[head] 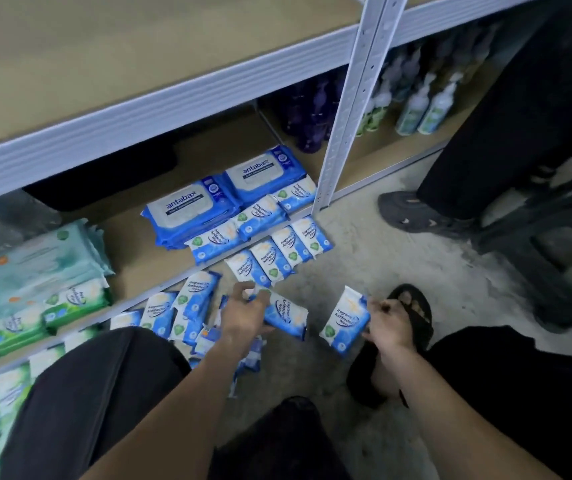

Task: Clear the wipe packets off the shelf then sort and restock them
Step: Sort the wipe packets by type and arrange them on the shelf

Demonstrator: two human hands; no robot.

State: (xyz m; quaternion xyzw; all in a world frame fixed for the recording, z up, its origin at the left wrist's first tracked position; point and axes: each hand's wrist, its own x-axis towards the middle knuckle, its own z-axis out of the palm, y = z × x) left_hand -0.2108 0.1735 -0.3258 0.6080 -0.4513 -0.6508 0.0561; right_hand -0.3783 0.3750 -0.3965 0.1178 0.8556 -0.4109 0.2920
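Your left hand (244, 311) grips one blue wipe packet (286, 315) low over the floor (364, 265); your right hand (386, 322) pinches another packet (345, 320). Beyond them, a row of blue packets (279, 252) lies on the floor, more sit on the bottom shelf (132, 268) beside two Antabax packs (222, 195).

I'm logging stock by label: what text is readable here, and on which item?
"antabax": on both large blue packs on the shelf; the line beneath is too small to read.
"Fragrance", "Antibacterial", "Wipes": on the small blue packet held by the right hand; the same is on the second packet in the left hand.
Green packets and bottles: print too blurred to read.
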